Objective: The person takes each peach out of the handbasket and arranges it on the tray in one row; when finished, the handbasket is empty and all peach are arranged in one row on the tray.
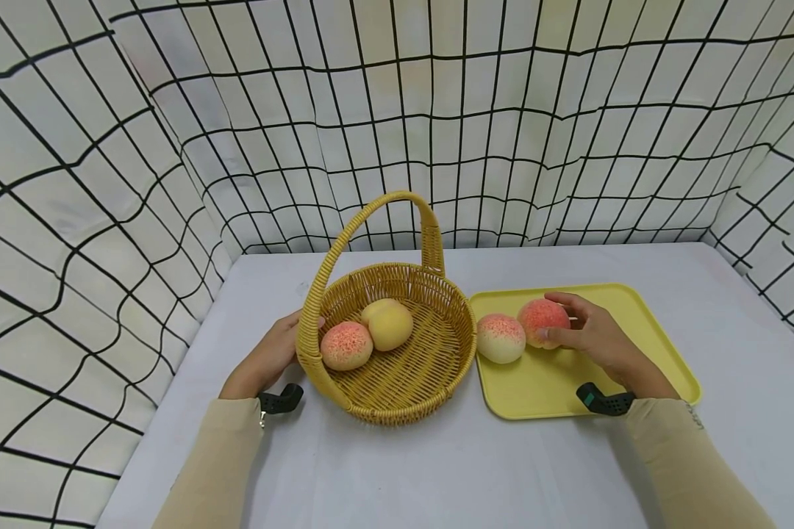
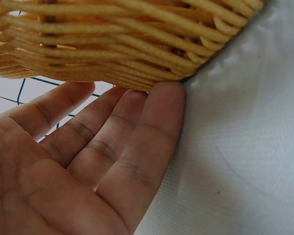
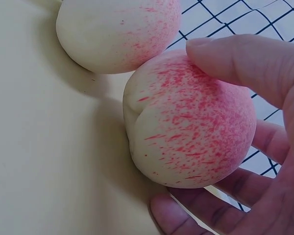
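My right hand (image 1: 602, 334) curls round a red-blushed peach (image 1: 544, 322) over the yellow tray (image 1: 589, 400), thumb on one side and fingers on the other. In the right wrist view that peach (image 3: 191, 122) sits against a paler peach (image 3: 117, 32). Whether it is lifted off the tray cannot be told. At the left side of the wicker basket (image 1: 397, 419), my left hand (image 1: 274, 356) touches the weave. The left wrist view shows its fingers (image 2: 159, 122) extended, tips against the lower basket wall (image 2: 112, 39); its thumb is not clearly visible.
Inside the basket lie a speckled pink peach (image 1: 347, 345) and two yellow fruits (image 1: 390, 327), one partly behind the other. An arched handle (image 1: 331, 257) rises over the basket. White cloth covers the table (image 1: 397, 477), and black netting (image 1: 463, 125) on white sheets surrounds it.
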`<state>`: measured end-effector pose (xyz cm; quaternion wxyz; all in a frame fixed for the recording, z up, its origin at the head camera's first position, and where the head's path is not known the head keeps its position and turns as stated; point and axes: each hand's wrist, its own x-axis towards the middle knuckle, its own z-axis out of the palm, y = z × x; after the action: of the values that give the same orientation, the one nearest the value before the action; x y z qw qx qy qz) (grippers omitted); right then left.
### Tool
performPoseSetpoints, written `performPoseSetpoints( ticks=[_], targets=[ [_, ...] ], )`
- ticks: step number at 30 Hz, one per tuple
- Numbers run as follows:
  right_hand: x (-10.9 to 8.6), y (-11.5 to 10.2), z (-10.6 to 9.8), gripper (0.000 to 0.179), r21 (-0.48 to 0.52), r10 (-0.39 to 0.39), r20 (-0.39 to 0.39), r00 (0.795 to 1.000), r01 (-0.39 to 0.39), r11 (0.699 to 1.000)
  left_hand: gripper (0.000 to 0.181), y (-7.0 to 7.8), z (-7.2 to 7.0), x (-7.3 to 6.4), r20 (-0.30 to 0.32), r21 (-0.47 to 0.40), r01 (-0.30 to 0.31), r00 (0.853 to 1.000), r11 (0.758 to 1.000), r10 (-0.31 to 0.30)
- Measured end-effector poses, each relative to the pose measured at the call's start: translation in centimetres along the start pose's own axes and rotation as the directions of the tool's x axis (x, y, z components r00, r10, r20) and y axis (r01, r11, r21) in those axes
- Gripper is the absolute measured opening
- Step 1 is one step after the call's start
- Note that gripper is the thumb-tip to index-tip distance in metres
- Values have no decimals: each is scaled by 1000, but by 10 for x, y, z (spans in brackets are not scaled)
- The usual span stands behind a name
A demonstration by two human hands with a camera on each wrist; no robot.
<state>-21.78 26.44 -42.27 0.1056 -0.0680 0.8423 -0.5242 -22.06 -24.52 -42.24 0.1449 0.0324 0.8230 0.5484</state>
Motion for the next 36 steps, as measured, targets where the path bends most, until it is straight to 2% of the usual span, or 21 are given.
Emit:
performPoseSetpoints(
  ticks=[7, 18, 26, 36],
  targets=[
    [-2, 0, -1, 74, -9, 23, -25, 999, -24, 1000, 55, -1, 0, 0, -1, 9, -12, 1000, 1000, 12],
    [-6, 3, -4, 72, -48, 16, -26, 1000, -17, 999, 54, -1, 0, 0, 5, -27, 7, 1000, 1000, -7],
    [-6, 3, -2, 71, -56, 10, -57, 998, -13, 998, 53, 0, 0, 0, 5, 13, -16, 1000, 1000, 16],
    [-7, 3, -3, 72, -41, 8, -23, 1000, -9, 999, 53, 0, 0, 0, -4, -2, -16, 1000, 1000, 16]
  ],
)
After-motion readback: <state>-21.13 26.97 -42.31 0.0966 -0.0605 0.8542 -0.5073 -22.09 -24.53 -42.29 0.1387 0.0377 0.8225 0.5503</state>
